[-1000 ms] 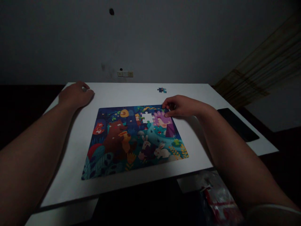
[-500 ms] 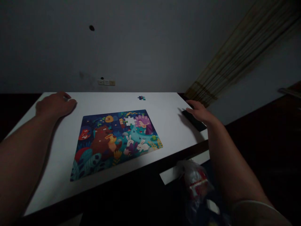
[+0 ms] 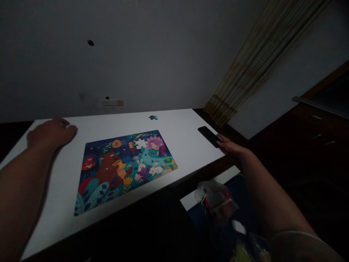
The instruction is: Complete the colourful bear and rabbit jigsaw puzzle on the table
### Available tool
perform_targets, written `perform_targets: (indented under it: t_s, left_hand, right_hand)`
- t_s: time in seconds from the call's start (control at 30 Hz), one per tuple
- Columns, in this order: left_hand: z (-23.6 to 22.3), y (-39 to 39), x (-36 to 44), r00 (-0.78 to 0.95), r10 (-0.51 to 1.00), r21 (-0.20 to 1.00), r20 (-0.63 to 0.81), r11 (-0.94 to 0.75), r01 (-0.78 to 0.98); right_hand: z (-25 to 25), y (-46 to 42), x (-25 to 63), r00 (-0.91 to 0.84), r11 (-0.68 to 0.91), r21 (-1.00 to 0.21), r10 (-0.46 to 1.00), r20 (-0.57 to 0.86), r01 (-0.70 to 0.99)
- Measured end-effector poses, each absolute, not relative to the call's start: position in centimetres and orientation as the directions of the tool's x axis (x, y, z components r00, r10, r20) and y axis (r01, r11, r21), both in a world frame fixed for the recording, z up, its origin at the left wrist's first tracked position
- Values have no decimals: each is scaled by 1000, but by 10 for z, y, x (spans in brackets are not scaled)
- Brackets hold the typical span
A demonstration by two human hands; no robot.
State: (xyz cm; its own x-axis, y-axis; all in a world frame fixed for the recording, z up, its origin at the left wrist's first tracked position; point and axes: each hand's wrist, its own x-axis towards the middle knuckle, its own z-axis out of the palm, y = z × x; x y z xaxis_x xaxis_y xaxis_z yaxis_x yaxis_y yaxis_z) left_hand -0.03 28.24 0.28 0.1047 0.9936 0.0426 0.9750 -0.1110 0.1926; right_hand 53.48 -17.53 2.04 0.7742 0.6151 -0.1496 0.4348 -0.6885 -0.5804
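Note:
On the white table [image 3: 188, 127] lies a jigsaw puzzle [image 3: 117, 169] picturing a bear, rabbits and a peacock. One white gap shows in its upper right part. A loose puzzle piece [image 3: 153, 117] sits apart near the table's far edge. My left hand [image 3: 51, 134] rests on the table's left side, fingers loosely curled and thumb apart, with nothing visible in it. At the right edge of the table, my right hand [image 3: 230, 145] grips the near end of a dark smartphone [image 3: 208, 136] lying flat; some of the fingers are hidden.
Below the table's near edge, a clear plastic bag [image 3: 216, 202] with red contents and a small white object [image 3: 239, 227] lie on a dark blue surface. A wall with sockets [image 3: 112, 103] stands behind the table. To the right hang a curtain [image 3: 240, 69] and dark drawers [image 3: 316, 127].
My right hand has come down from above the smartphone to its near right edge and taken hold there. My view has turned slightly right. The left hand, puzzle and loose piece stay put.

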Motion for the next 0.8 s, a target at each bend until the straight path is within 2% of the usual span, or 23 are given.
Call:
perform_targets:
  t_s: [0.1, 0.2, 0.6, 0.8]
  left_hand:
    - [3, 284, 0, 99, 994, 192, 38, -104, 976]
    - [3, 284, 0, 85, 996, 186, 27, -89, 978]
    - [4, 280, 0, 114, 993, 188, 42, -120, 975]
    - [6, 277, 2, 101, 994, 178, 29, -104, 978]
  right_hand:
    - [20, -184, 541, 756, -648, -682, 620, -212, 340]
    - [22, -191, 543, 735, -620, -719, 639, -229, 314]
    - [16, -183, 551, 756, -663, -623, 632, -170, 414]
    - [17, -180, 547, 756, -669, -626, 628, -186, 401]
